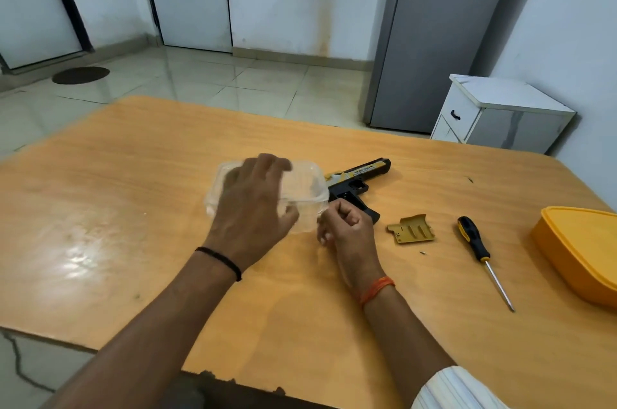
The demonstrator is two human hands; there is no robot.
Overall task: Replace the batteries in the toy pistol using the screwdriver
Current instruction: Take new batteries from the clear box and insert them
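On the bench (133, 174), the left hand (248, 208) rests spread-fingered on a clear plastic box (310, 188), while the right hand (347, 228) curls at its near corner, apparently pinching the lid edge; likely fetching fresh batteries, which next calls for prying it open. Just beyond the right fingers (325, 236) lies the black-and-yellow toy pistol (359, 179), grip open. Right of them sit the screwdriver (480, 255), the yellow cover (412, 229) and a tiny screw (422, 253).

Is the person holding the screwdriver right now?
No, the screwdriver lies untouched on the table, well to the right of both hands.
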